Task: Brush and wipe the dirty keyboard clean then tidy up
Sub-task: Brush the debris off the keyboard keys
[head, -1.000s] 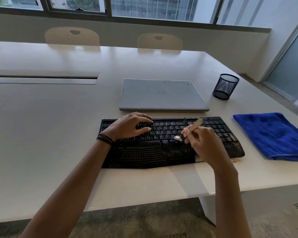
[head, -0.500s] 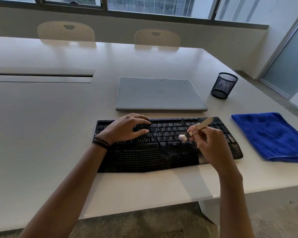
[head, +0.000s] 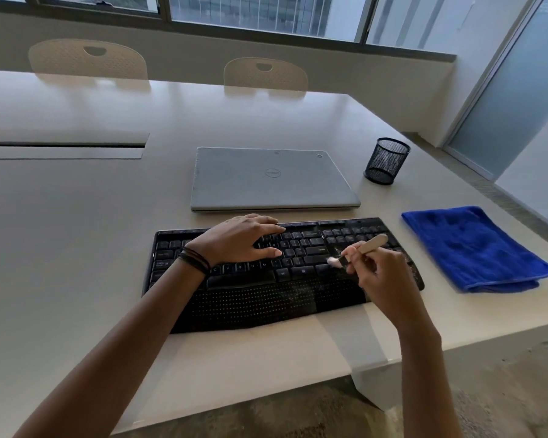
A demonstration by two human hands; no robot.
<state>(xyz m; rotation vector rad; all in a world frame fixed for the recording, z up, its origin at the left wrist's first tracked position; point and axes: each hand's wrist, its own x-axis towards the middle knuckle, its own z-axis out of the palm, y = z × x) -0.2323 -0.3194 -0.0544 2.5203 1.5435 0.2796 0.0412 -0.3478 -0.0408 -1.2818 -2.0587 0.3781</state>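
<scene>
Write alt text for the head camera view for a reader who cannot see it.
A right hand holds a small brush with its bristles on a dusty black keyboard, while the left hand rests flat on the keys. On the white table lie a closed laptop, a mesh pen cup and a folded blue cloth.
</scene>
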